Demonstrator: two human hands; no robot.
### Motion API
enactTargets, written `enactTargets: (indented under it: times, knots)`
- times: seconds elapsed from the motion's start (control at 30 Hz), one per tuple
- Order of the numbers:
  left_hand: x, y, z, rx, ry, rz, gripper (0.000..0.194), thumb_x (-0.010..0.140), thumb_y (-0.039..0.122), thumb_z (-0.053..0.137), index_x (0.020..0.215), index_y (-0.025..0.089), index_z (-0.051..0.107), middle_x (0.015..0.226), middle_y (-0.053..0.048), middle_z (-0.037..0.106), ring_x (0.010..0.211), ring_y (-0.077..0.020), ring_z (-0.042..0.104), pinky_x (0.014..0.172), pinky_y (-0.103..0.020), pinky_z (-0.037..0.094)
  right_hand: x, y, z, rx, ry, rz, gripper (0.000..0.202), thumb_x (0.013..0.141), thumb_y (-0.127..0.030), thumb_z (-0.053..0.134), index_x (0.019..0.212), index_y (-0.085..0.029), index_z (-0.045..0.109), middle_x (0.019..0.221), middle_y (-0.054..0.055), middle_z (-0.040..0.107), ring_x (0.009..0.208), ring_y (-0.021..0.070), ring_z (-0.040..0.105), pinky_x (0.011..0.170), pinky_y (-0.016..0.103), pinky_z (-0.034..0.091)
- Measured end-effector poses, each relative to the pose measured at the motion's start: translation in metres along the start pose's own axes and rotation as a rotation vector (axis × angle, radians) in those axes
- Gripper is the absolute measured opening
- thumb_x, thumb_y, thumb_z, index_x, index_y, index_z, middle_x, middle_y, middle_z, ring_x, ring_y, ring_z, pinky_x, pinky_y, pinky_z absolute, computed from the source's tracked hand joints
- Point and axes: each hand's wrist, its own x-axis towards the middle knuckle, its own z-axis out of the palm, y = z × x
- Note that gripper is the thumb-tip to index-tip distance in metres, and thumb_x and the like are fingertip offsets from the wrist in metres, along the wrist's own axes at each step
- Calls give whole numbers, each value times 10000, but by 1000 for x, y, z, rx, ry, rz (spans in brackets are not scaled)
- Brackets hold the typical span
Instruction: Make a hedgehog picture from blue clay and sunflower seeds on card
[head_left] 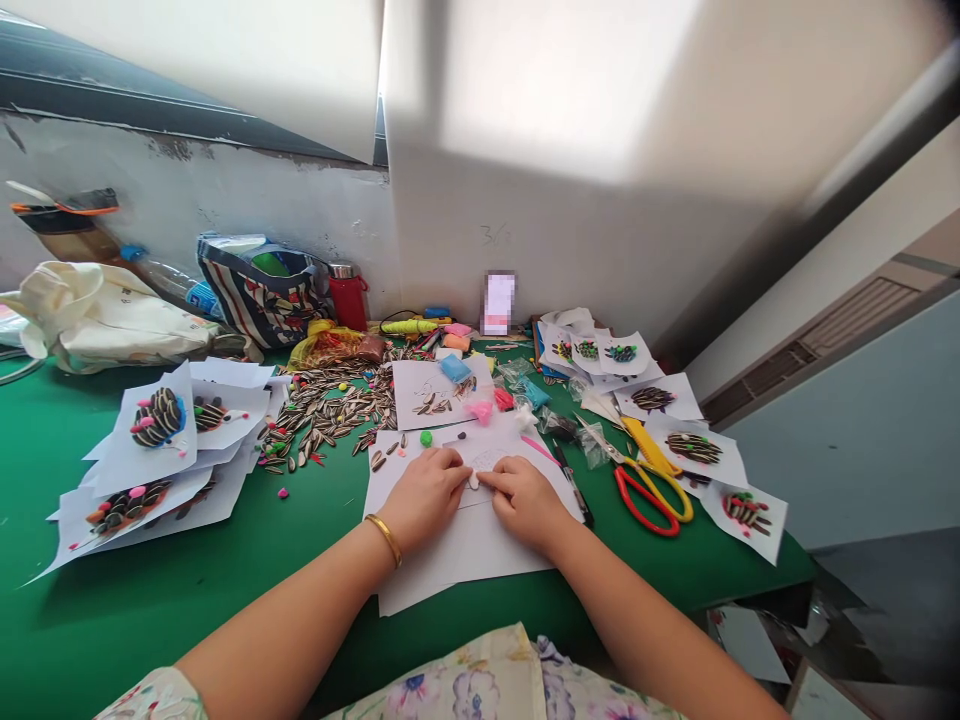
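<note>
My left hand (429, 492), with a gold bangle at the wrist, rests on the white paper (420, 570), fingers bent together. Facing it, my right hand (527, 502) lies on the same sheet, its index finger stretched out and the others curled. Both sets of fingertips press on a small white clay piece (473, 481), partly covered by them. Behind my fingers a faint pencil drawing (491, 453) shows on the paper. A green clay ball (426, 438) and a few sunflower seeds (381, 458) sit near my left hand. A black pen (574, 482) lies right of my right hand.
Loose sunflower seeds (322, 405) spread over the green table (300, 580). Finished seed pictures (161, 425) are stacked left; more picture cards (694, 447) lie right. Scissors (652, 495) and a yellow cutter (649, 445) lie at right. A phone (499, 302) leans on the wall.
</note>
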Motion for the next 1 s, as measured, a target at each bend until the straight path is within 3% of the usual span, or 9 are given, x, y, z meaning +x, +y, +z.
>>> enactTargets:
  times: [0.33, 0.73, 1.0]
  knots:
    - [-1, 0, -2, 12, -16, 10, 279, 920, 150, 513, 1095, 234, 714, 1020, -83, 632, 976, -233, 567, 890, -389, 477, -7, -7, 0, -216, -40, -88, 454, 826, -67, 527, 1240, -189, 669, 970, 92, 624, 886, 226, 511, 828, 379, 465]
    - [-2, 2, -6, 111, -65, 35, 262, 928, 191, 540, 1109, 268, 714, 1070, -87, 621, 1016, -256, 561, 893, -407, 478, -7, -7, 0, -128, 29, -114, 371, 822, -76, 534, 1113, -207, 724, 955, 82, 644, 902, 223, 558, 831, 366, 492]
    - [-2, 3, -6, 70, -32, 33, 262, 941, 215, 532, 1162, 250, 667, 1045, -78, 629, 996, -237, 572, 882, -396, 477, -3, -2, 0, -52, 98, 21, 476, 837, -78, 485, 1282, -192, 611, 1102, 99, 657, 1040, 234, 583, 947, 395, 504]
